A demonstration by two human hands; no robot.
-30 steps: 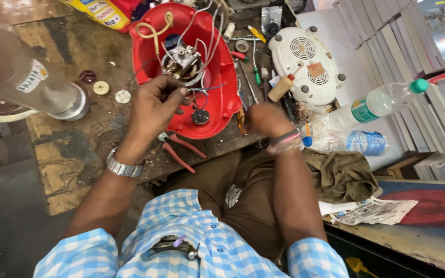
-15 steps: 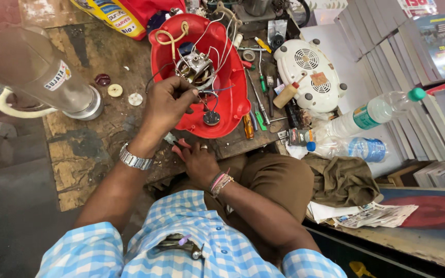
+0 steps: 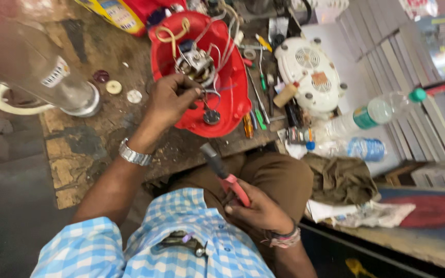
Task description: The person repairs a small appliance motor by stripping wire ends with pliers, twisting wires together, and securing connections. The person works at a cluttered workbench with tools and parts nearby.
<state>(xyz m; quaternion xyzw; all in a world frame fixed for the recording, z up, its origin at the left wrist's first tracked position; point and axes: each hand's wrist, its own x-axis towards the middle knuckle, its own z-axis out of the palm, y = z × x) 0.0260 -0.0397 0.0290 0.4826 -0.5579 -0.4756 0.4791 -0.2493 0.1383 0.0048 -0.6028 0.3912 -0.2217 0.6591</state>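
Half a second back the right hand was down at the near edge of the worktop, fingers on the pliers lying there; now the right hand (image 3: 261, 208) is sitting back over the lap, well apart from the worktop, and is closing around the red handles of the pliers (image 3: 226, 177), whose dark nose is pointing up and away toward the far side. The left hand (image 3: 173, 98) is staying where it was, reaching into the red housing (image 3: 233, 87) and pinching narrow around something at the small motor (image 3: 195, 63) — a wire or a metal tab, too small to tell which. A silver watch (image 3: 134, 154) is showing on that wrist.

The red housing is lying open on the worktop (image 3: 78, 154), its wires looping out toward the far side and a round metal part resting near its near rim. A clear jar (image 3: 37, 72) is lying on its side to the left. To the right, screwdrivers (image 3: 256, 105) are lying just beside the housing, then a white vented cover (image 3: 310, 72), and further right a plastic bottle (image 3: 377, 110).

By my reading, the work is sitting between fetching the tool and using it: the left hand is holding the spot ready while the pliers are being gripped. Bringing the nose in would call for threading past the loose wires without snagging them.
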